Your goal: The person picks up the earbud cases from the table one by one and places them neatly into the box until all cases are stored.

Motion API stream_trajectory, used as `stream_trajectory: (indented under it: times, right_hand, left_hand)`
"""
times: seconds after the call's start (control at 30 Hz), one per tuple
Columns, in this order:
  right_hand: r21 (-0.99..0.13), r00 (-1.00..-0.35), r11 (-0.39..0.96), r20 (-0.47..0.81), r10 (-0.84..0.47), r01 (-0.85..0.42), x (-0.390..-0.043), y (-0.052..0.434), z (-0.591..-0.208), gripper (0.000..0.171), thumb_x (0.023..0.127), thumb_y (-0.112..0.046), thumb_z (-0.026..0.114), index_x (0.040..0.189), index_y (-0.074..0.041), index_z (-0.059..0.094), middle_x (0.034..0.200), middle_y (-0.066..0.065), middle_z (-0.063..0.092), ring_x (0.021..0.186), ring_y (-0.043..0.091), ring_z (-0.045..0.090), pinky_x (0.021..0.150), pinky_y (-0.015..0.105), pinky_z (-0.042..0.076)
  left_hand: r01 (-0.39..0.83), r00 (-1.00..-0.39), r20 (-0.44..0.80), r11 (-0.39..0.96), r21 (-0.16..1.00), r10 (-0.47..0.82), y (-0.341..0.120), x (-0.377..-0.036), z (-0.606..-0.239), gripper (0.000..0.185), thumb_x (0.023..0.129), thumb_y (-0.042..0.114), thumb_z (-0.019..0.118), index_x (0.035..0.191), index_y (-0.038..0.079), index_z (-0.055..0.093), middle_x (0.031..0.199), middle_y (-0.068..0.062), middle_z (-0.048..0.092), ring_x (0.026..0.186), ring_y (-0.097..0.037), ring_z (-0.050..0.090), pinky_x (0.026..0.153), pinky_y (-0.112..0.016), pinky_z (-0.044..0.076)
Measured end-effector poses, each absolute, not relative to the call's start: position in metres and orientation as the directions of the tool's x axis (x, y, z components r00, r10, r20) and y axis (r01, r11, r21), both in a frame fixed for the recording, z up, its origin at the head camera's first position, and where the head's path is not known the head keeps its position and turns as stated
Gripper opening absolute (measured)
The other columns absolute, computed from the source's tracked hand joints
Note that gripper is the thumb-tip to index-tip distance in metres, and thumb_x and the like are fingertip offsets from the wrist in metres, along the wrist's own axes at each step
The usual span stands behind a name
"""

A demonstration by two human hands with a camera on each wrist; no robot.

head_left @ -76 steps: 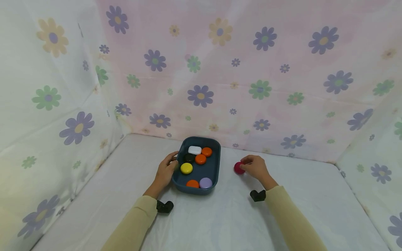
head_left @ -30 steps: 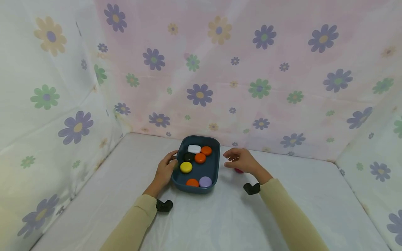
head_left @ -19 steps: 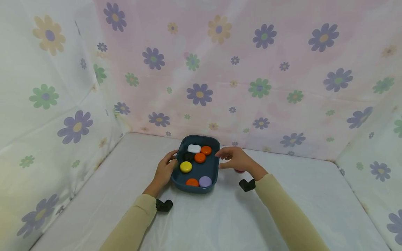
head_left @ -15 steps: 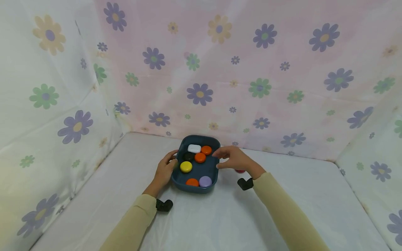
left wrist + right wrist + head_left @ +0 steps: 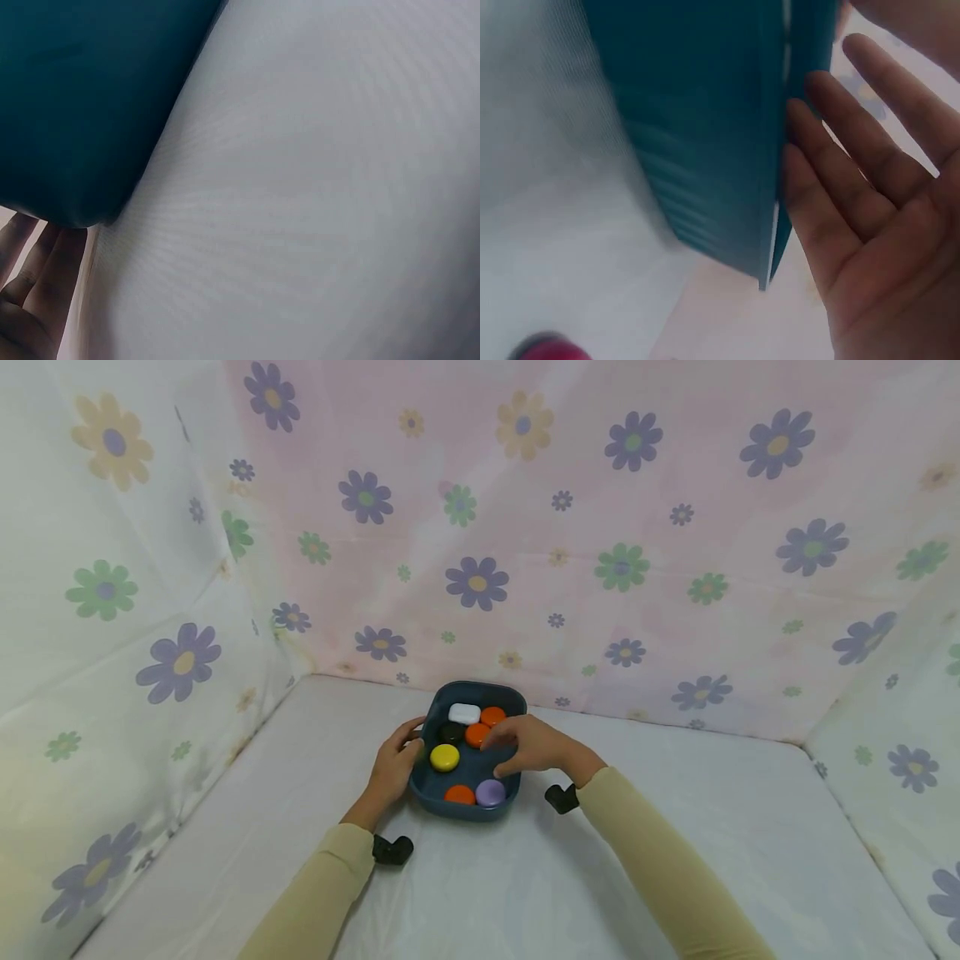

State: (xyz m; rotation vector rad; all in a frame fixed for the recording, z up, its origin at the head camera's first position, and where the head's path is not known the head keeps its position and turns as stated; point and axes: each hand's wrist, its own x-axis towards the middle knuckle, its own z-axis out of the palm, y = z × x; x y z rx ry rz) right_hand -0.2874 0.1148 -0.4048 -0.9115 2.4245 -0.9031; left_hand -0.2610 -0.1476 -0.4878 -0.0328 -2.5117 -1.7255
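A dark blue-teal tray (image 5: pixel 468 812) stands on the white cloth, holding smooth, glossy pieces: a white oblong one (image 5: pixel 465 714), a black one (image 5: pixel 451 732), a yellow one (image 5: pixel 445 757), a lilac one (image 5: pixel 491 792) and several orange ones (image 5: pixel 460 794). My left hand (image 5: pixel 392 770) holds the tray's left side, fingers against the outer wall and thumb at the rim. Over the tray's right half is my right hand (image 5: pixel 536 745), its fingers relaxed and apart with nothing between them, partly covering an orange piece. A red piece (image 5: pixel 551 349) shows in the right wrist view, outside the tray.
Flowered cloth walls (image 5: pixel 480 527) rise behind the tray and at both sides. The white cloth surface (image 5: pixel 712 827) extends to the right of the tray and in front of it. A black wrist mount (image 5: pixel 393 851) sits at each cuff.
My right hand has let go of the red piece on the cloth and moved left over the tray; the wrist now covers that piece in the head view. My left hand has stayed.
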Motion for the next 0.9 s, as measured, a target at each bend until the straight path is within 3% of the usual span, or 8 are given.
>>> stream_trajectory:
  times: [0.13,0.5,0.9]
  right_hand:
    - [-0.616,-0.687,0.623,-0.175,-0.705,-0.483,-0.287,0.105,-0.410,0.041,0.080,-0.019,0.078,0.118,-0.012,0.067,0.123,-0.001,0.063,0.112,0.020,0.058,0.099,0.039,0.046]
    - [-0.553,-0.640,0.686,-0.320,-0.698,-0.472,-0.286,0.089,-0.417,0.038,0.080,-0.026,0.078,0.116,-0.022,0.066,0.110,-0.001,0.064,0.097,0.018,0.056,0.086,0.033,0.048]
    - [-0.481,-0.626,0.745,-0.418,-0.658,-0.462,-0.285,0.082,-0.421,0.032,0.081,-0.021,0.077,0.111,-0.025,0.068,0.104,-0.011,0.064,0.095,0.011,0.056,0.094,0.033,0.047]
  left_hand:
    - [0.069,-0.996,0.087,0.366,0.928,-0.033,-0.147,-0.261,-0.488,0.041,0.098,0.022,0.044,0.139,0.025,0.050,0.126,-0.013,0.060,0.119,-0.029,0.052,0.101,-0.047,0.039]
    - [0.068,-0.996,0.087,0.367,0.928,-0.037,-0.148,-0.263,-0.489,0.042,0.098,0.022,0.044,0.139,0.025,0.050,0.126,-0.013,0.060,0.118,-0.029,0.052,0.102,-0.048,0.039]
    - [0.061,-0.996,0.082,0.361,0.931,-0.045,-0.147,-0.261,-0.487,0.042,0.098,0.022,0.044,0.139,0.025,0.050,0.127,-0.013,0.059,0.118,-0.030,0.051,0.103,-0.048,0.038]
